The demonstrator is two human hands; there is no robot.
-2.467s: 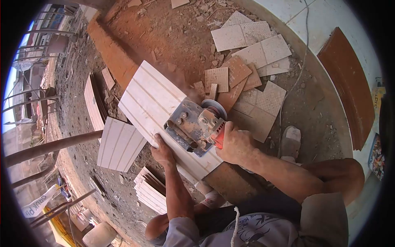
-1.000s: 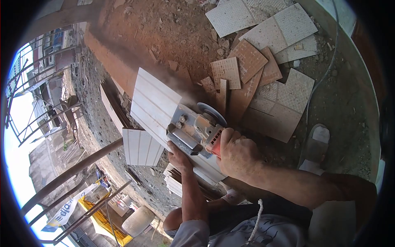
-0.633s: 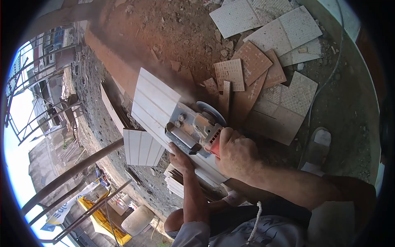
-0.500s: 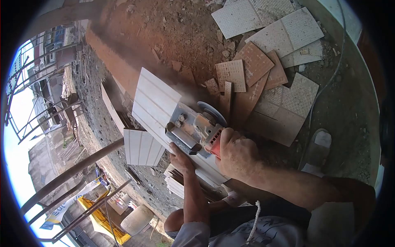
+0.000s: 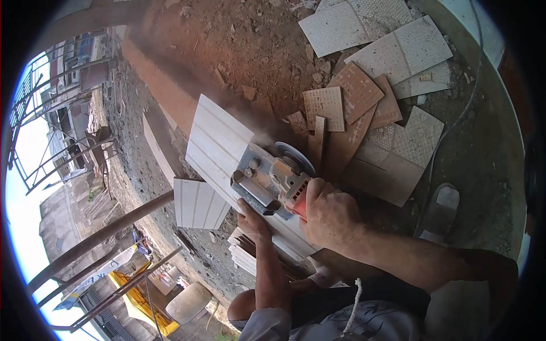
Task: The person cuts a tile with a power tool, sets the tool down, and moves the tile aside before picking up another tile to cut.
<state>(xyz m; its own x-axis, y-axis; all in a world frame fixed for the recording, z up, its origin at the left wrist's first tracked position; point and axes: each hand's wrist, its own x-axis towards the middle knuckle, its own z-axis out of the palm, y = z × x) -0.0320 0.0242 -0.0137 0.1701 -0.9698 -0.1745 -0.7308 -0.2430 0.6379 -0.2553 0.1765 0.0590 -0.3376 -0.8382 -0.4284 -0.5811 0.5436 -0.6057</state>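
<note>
My right hand [image 5: 333, 210] is closed around the red handle of a tile cutter [image 5: 270, 176]. The cutter's metal base plate lies flat on a long white striped tile [image 5: 219, 131], and its round blade [image 5: 296, 157] stands at the tile's right edge. Dust hangs in the air by the blade. With its fingers bent at the tile's near-left edge, just below the base plate, my left hand [image 5: 253, 221] grips the tile. Part of that hand's hold is hidden beneath the tile.
Brown and cream tile pieces [image 5: 355, 91] lie on the dirt to the right, below larger pale tiles [image 5: 398, 48]. A cable [image 5: 449, 128] runs along the right side. More striped tiles [image 5: 199, 203] are at the left, near a metal pole [image 5: 108, 236]. My shoe [image 5: 446, 199] is at right.
The whole view has shifted slightly, so things appear a little farther right. The cutter and both hands keep nearly the same place on the tile.
</note>
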